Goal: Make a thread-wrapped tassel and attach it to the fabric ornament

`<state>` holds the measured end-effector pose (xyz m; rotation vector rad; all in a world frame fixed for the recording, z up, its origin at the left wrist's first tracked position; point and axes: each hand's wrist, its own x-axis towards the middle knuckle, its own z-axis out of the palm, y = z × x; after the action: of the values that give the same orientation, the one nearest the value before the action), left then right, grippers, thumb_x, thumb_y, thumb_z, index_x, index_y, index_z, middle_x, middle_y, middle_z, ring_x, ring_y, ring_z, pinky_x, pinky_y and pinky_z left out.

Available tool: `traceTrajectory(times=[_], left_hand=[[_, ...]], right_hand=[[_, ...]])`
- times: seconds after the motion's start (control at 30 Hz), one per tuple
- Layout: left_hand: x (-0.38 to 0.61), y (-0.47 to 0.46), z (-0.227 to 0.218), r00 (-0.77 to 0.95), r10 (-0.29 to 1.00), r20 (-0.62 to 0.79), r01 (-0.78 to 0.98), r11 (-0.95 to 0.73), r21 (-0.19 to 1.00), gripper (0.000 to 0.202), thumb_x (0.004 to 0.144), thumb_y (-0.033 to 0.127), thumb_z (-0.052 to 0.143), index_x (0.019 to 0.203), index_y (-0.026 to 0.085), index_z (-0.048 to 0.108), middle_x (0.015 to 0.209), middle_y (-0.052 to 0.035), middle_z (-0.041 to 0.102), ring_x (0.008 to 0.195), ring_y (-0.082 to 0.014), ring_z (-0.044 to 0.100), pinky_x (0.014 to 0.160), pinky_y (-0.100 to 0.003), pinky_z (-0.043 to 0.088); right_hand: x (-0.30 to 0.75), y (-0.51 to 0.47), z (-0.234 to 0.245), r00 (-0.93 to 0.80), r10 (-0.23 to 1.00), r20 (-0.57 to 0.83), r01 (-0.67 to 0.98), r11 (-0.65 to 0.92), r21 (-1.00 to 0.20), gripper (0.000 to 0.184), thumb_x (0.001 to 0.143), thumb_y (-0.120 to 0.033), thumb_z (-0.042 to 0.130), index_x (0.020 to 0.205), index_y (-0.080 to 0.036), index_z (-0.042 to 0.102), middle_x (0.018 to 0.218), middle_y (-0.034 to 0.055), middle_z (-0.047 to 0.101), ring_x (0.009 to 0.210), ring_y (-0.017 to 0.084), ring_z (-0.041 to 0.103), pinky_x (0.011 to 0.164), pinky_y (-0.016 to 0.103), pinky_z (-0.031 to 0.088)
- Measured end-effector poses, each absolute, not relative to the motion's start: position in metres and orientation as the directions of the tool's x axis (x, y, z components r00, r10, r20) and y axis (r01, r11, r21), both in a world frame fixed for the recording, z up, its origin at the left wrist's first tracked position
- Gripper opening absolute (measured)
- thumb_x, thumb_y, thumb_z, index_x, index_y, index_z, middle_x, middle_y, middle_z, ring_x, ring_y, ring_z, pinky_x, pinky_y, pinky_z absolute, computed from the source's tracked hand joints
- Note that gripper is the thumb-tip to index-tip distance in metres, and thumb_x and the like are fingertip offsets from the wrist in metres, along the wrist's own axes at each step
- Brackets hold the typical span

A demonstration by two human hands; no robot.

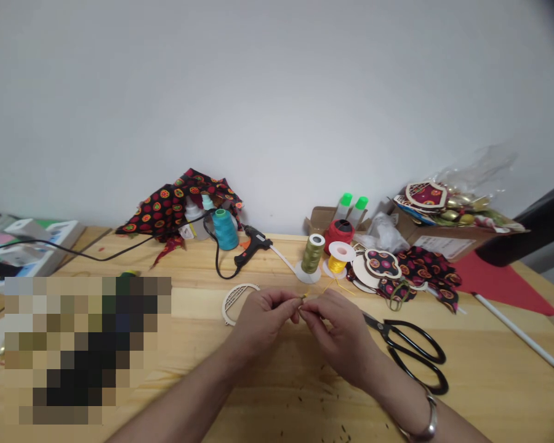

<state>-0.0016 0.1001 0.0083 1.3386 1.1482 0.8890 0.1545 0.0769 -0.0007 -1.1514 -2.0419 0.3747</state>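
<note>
My left hand point(264, 315) and my right hand point(339, 329) meet over the wooden table point(277, 381), fingertips pinched together on a small olive and yellow thread piece point(302, 299). A thin yellow thread runs from it toward the yellow spool point(338, 258). An olive green spool point(313, 253) stands just beyond my hands. Black scissors point(410, 351) lie right beside my right hand. A white half-round wooden frame point(236, 300) lies left of my left hand.
A black glue gun point(253, 243), a teal spool point(224, 229) and patterned fabric point(175, 206) sit at the back. A red spool point(339, 232), patterned fabric pieces point(410, 271), a cardboard box point(447, 237), red paper point(498, 283) and a white stick point(519, 335) are on the right.
</note>
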Motion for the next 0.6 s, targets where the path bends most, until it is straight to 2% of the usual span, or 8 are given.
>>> traceTrajectory(times=[0.13,0.23,0.33,0.43,0.5,0.6], left_hand=[[-0.0009,0.0995,0.0079,0.237,0.964,-0.12,0.158,0.084,0.984,0.023,0.073,0.029,0.058,0.053,0.018,0.058,0.046,0.006,0.048,0.039,-0.0073,0.032,0.041,-0.022,0.023],[-0.0005,0.0993,0.0079,0.223,0.967,-0.125,0.182,0.085,0.98,0.023,0.074,0.03,0.057,0.055,0.018,0.059,0.045,0.0066,0.047,0.038,-0.007,0.03,0.04,-0.022,0.022],[-0.0005,0.0994,0.0085,0.196,0.974,-0.11,0.215,0.067,0.974,0.025,0.075,0.031,0.057,0.053,0.017,0.059,0.041,0.0078,0.043,0.038,-0.0072,0.029,0.041,-0.022,0.023],[-0.0006,0.0994,0.0095,0.151,0.985,-0.078,0.254,0.038,0.966,0.026,0.075,0.029,0.057,0.052,0.017,0.06,0.043,0.0068,0.047,0.041,-0.0081,0.034,0.045,-0.022,0.027],[-0.0003,0.099,0.0098,0.121,0.991,-0.051,0.28,0.015,0.96,0.025,0.075,0.027,0.056,0.053,0.017,0.061,0.047,0.0053,0.052,0.045,-0.0095,0.04,0.049,-0.022,0.031],[0.001,0.0974,0.0082,0.097,0.995,-0.004,0.307,-0.026,0.951,0.023,0.076,0.025,0.055,0.057,0.017,0.064,0.055,0.0025,0.06,0.056,-0.0126,0.051,0.057,-0.023,0.038]], right_hand=[[0.1533,0.0766,0.0011,-0.277,0.848,0.451,0.554,0.525,-0.646,0.017,0.083,-0.013,0.05,0.075,-0.019,0.064,0.068,0.0013,0.063,0.067,0.015,0.053,0.064,0.027,0.038],[0.1535,0.0772,0.003,-0.185,0.921,0.344,0.467,0.39,-0.793,0.015,0.081,-0.017,0.053,0.072,-0.019,0.065,0.066,0.0007,0.063,0.063,0.014,0.052,0.061,0.026,0.039],[0.1549,0.0797,0.0042,-0.101,0.986,0.132,0.243,0.153,-0.958,0.016,0.078,-0.028,0.058,0.068,-0.017,0.065,0.059,-0.0002,0.059,0.054,0.012,0.047,0.052,0.024,0.038],[0.1563,0.0818,0.0049,-0.031,0.998,0.055,0.054,0.056,-0.997,0.022,0.074,-0.035,0.062,0.063,-0.016,0.062,0.052,-0.0023,0.053,0.049,0.01,0.044,0.048,0.022,0.036],[0.1556,0.0814,0.0049,0.015,0.995,0.098,0.076,0.097,-0.992,0.02,0.073,-0.034,0.064,0.064,-0.016,0.064,0.053,-0.0025,0.053,0.05,0.01,0.044,0.049,0.022,0.037],[0.1514,0.0786,0.0044,-0.006,0.987,0.164,0.209,0.161,-0.965,0.014,0.074,-0.028,0.062,0.069,-0.017,0.068,0.058,-0.0005,0.06,0.054,0.011,0.048,0.052,0.022,0.04]])
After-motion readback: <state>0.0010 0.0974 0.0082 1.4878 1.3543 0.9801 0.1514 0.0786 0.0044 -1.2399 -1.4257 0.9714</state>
